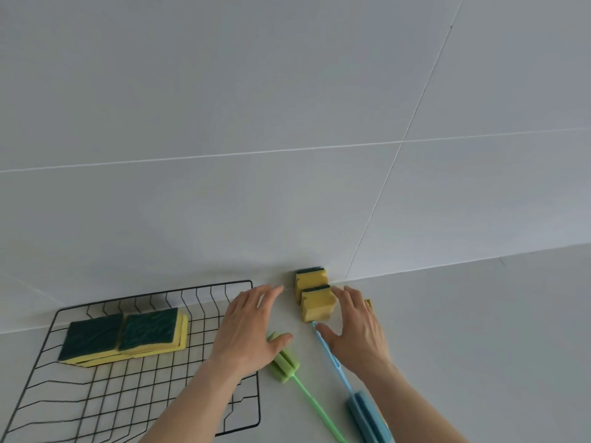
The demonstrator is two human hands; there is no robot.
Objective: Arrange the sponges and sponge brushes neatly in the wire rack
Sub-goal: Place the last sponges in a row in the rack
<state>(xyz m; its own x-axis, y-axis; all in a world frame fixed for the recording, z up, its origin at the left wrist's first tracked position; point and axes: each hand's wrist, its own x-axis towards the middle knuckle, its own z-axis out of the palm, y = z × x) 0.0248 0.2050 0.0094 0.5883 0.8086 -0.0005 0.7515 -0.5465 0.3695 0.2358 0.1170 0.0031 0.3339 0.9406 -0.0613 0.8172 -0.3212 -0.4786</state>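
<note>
A black wire rack [96,398] lies on the white counter at the lower left. Inside it, yellow sponges with dark green tops [128,334] lie flat in two overlapping stacks. Two more yellow sponges [315,298] stand on edge by the wall, one behind the other. My left hand [249,327] is open just left of them and my right hand [358,327] is open just right of them, neither touching. A green sponge brush [284,362] lies partly under my left hand. A blue sponge brush [364,414] lies below my right hand.
A grey tiled wall [287,123] rises behind the counter [479,330]. A small yellow piece [368,304] peeks out behind my right hand's fingers. The rack's right edge lies close to the green brush's head.
</note>
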